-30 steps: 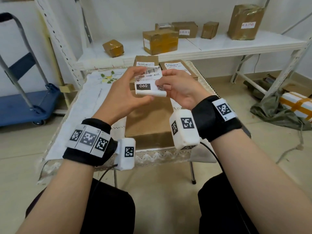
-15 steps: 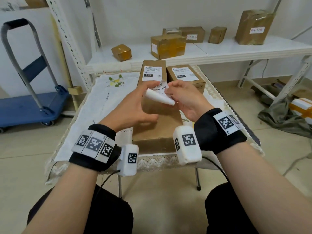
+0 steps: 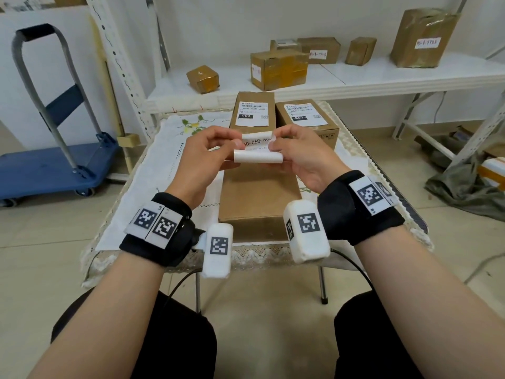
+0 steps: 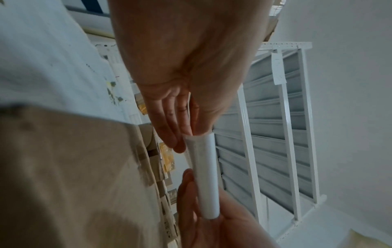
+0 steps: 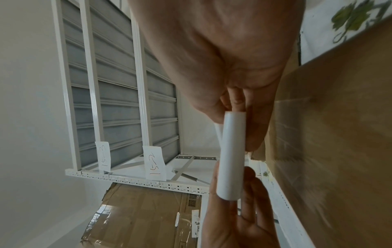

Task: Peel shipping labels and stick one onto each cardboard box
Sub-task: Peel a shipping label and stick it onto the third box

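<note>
Both hands hold one curled shipping label (image 3: 258,150) in the air above a plain cardboard box (image 3: 257,198) on the small table. My left hand (image 3: 207,151) pinches its left end, my right hand (image 3: 299,153) its right end. The lower edge is rolled into a white tube (image 4: 204,177) (image 5: 232,156); printed text shows on the strip above it. Behind stand two boxes with labels stuck on top, the left one (image 3: 252,112) and the right one (image 3: 307,117).
The table has a white embroidered cloth (image 3: 164,157). A white shelf (image 3: 355,75) behind carries several taped boxes. A blue hand cart (image 3: 46,165) stands at the left, a green cloth and a parcel (image 3: 470,179) lie on the floor at the right.
The label was held up flat and facing me a second ago; it has since curled into a roll and my hands have lowered it toward the plain box.
</note>
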`<state>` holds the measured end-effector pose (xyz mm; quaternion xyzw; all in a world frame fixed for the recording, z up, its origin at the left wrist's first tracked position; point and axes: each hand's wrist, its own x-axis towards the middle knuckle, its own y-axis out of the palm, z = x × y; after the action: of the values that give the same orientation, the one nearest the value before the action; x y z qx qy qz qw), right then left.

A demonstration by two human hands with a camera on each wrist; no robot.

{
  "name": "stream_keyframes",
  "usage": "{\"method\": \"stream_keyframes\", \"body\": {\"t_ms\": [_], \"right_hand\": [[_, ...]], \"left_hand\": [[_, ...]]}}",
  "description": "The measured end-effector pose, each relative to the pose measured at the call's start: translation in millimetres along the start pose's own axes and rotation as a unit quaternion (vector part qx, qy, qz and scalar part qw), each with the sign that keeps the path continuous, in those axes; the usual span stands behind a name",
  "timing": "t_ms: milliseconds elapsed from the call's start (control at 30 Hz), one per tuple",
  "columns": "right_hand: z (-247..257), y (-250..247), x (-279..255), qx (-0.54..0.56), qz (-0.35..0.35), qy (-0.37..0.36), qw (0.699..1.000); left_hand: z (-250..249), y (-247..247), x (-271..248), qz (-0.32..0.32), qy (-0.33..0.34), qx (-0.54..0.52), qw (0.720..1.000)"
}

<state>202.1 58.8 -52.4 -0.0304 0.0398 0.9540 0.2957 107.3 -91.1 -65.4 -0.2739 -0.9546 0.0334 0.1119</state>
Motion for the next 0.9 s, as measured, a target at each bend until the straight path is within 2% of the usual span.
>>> {"method": "stream_keyframes", "body": {"t_ms": [133,467,667,900], "right_hand": [[-2.7,-2.0,0.4,-0.026,-0.01,0.001,1.0],[-3.1,-7.6,-2.9,-0.082,-0.04,-0.008,0.996],[-5.9,-10.9,-0.9,-0.149,-0.006,-0.031,0.988],[-7.2,-12.7,-2.6,-0.164,0.018,-0.043,0.985]], "left_hand": [[2.0,0.5,0.1,0.003,-0.009,-0.03,1.0],[3.0,-0.4,3.5,0.018,-0.016,0.006,1.0],[8.5,-0.2,7.1,0.016,-0.017,0.04,0.999],[11.8,0.7,8.0,0.024,-0.018,0.084,0.996]]}}
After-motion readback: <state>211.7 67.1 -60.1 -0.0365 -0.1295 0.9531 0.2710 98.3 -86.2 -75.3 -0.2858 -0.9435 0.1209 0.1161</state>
